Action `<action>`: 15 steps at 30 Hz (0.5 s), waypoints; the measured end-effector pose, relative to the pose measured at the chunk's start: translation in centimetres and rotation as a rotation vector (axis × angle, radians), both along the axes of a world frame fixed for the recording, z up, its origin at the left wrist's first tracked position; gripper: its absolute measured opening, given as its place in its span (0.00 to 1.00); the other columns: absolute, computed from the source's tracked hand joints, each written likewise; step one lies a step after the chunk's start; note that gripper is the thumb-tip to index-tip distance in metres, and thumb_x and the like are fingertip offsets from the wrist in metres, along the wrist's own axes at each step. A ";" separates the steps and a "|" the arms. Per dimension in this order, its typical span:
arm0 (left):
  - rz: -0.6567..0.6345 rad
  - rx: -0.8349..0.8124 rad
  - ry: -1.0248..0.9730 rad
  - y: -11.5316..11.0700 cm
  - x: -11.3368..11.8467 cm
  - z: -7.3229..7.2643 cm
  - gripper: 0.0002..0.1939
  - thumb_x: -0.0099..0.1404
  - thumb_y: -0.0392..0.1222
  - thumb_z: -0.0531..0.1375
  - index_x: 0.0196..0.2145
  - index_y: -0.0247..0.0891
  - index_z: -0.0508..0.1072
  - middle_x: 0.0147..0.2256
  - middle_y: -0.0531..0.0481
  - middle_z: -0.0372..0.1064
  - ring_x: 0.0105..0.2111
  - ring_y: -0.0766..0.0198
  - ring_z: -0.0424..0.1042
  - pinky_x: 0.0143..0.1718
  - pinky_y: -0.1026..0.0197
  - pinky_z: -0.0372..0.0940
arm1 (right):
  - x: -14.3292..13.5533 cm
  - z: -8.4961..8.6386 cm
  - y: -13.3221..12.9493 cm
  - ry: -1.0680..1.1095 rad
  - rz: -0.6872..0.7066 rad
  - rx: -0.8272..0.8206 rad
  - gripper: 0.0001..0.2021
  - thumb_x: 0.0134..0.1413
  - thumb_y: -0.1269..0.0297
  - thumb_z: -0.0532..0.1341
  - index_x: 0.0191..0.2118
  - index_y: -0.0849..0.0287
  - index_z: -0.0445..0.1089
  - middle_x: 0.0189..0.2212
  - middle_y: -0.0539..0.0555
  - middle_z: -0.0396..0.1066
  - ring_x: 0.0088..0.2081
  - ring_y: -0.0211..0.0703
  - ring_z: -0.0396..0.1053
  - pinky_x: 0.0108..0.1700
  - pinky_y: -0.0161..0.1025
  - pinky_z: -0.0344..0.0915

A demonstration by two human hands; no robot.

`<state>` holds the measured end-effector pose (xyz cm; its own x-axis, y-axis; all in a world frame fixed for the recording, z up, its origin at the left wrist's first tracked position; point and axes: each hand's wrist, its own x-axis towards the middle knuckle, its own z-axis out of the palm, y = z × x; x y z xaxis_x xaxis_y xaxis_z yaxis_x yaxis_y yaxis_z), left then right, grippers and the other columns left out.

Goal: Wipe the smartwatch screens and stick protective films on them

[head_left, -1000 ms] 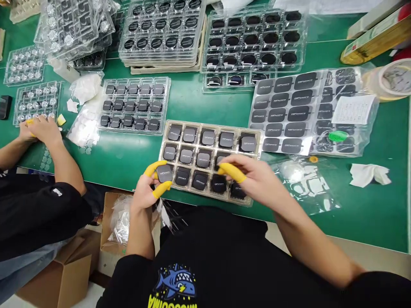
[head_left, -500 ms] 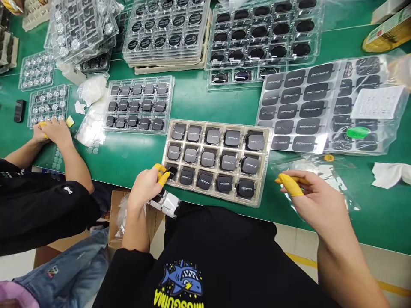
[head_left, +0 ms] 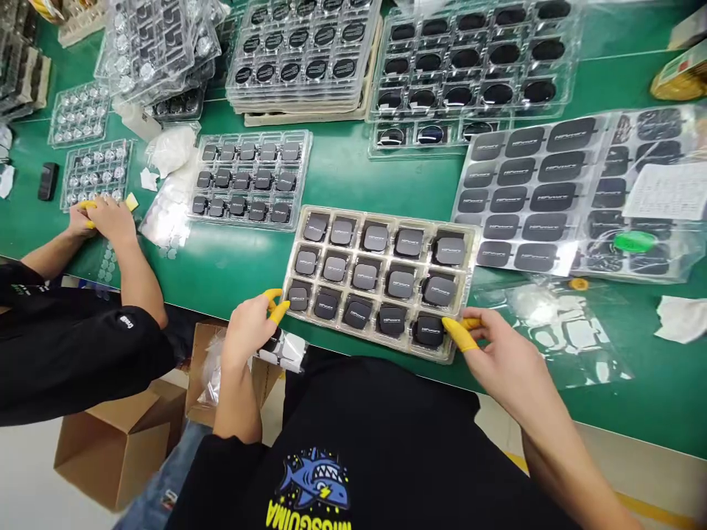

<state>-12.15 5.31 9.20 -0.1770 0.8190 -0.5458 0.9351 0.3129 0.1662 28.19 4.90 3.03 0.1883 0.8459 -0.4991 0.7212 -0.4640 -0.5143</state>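
And the right hand (head_left: 505, 350) swings in from over the clear bag (head_left: 552, 335) to the beige tray (head_left: 353, 333)'s near right corner, so both hands flank it on the surface (head_left: 342, 173), a dark square piece (head_left: 401, 283) in every pocket. The left hand (head_left: 246, 324)'s at the near left corner; whether either hand's fingers are clamped, I can't tell. Printed sheets (head_left: 555, 199) crowd the tray's right end, a white strip (head_left: 290, 352) below the left fingers.

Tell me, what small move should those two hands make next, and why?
Probably firm up the grip at both ends of the tan-rimmed tray, keeping it level. The left hand is at its near left corner and the right hand at its near right, while dark square pieces sit in all fifteen compartments.
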 end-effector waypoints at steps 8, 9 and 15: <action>0.009 0.004 -0.068 0.3 0.5 -0.7 0.13 0.79 0.42 0.57 0.49 0.40 0.82 0.47 0.41 0.86 0.43 0.51 0.83 0.41 0.55 0.66 | -1.5 0.7 -0.9 0.013 -0.117 0.065 0.26 0.42 0.47 0.60 0.50 0.46 0.72 0.40 0.55 0.77 0.29 0.54 0.69 0.39 0.54 0.63; 0.016 0.027 -0.132 0.2 0.2 -0.7 0.14 0.79 0.44 0.57 0.49 0.41 0.82 0.45 0.43 0.86 0.40 0.53 0.81 0.40 0.56 0.66 | -1.5 0.6 -0.9 0.051 -0.154 0.064 0.28 0.41 0.46 0.61 0.51 0.46 0.71 0.39 0.55 0.77 0.29 0.54 0.69 0.39 0.54 0.64; 0.112 0.147 -0.494 -0.5 -1.7 -1.0 0.21 0.76 0.53 0.57 0.53 0.38 0.83 0.36 0.48 0.80 0.29 0.61 0.69 0.33 0.59 0.64 | -0.8 0.9 1.2 0.371 -0.385 0.048 0.35 0.32 0.46 0.70 0.53 0.46 0.72 0.31 0.51 0.69 0.29 0.52 0.66 0.30 0.48 0.62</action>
<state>-13.82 4.82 8.24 -0.0183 0.8840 -0.4670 0.6967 0.3463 0.6282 27.41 6.05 3.94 0.3073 0.7738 -0.5539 0.2691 -0.6289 -0.7294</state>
